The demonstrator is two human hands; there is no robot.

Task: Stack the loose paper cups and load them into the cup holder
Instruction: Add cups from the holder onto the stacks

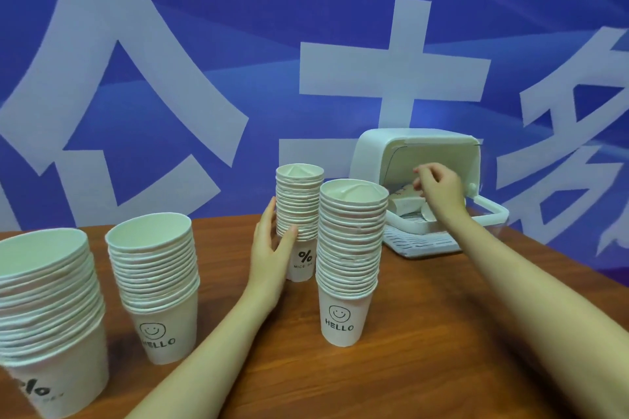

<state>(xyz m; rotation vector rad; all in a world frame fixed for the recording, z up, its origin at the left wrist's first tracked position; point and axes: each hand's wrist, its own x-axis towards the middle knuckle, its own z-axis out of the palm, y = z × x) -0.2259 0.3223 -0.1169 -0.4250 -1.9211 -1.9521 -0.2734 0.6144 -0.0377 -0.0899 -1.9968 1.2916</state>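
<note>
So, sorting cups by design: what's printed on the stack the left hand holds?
A black percent sign above "NICE DAY"-style lettering on the white paper cup stack, head view.

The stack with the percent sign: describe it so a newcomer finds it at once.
On the wooden table, left of the white cup holder, stand two tall stacks side by side. Take the rear stack, which the left hand holds. Its bottom cup shows a percent sign, whereas the front stack says HELLO.

Matt white paper cups (350,248) with ridged rolled rims, smooth slightly glossy white plastic cup holder (381,153), worktop (425,333) of reddish-brown wood-grain finish with low sheen, blue printed backdrop (238,27) smooth, faintly shiny.
</note>
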